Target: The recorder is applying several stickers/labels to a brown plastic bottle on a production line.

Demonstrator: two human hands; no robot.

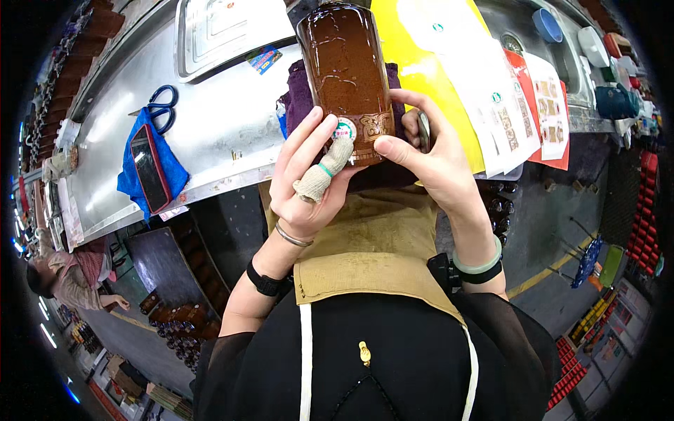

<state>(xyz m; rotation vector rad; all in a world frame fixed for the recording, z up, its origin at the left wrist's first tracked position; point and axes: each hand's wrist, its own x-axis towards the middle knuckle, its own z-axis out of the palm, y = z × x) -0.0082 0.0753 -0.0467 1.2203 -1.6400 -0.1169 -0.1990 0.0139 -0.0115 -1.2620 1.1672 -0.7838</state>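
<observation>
A glossy brown glazed jar (347,70) lies on a dark purple cloth (298,95) at the table's front edge, its decorated end toward me. A round green-and-white sticker (345,129) is on its side. My left hand (309,172) holds the jar's near left side; one finger wears a beige cloth sleeve with a green band, its tip against the sticker's lower edge. My right hand (439,151) grips the near right side, thumb on the jar. Within its curled fingers sits a small flat greyish piece (423,132), kind unclear.
Left on the metal table lie dark-handled scissors (165,109), a blue cloth (179,172) with a phone (149,168) and a white tray (232,35). Sticker sheets (484,91) rest on a yellow sheet (407,70) at right. Another person (77,281) is at far left.
</observation>
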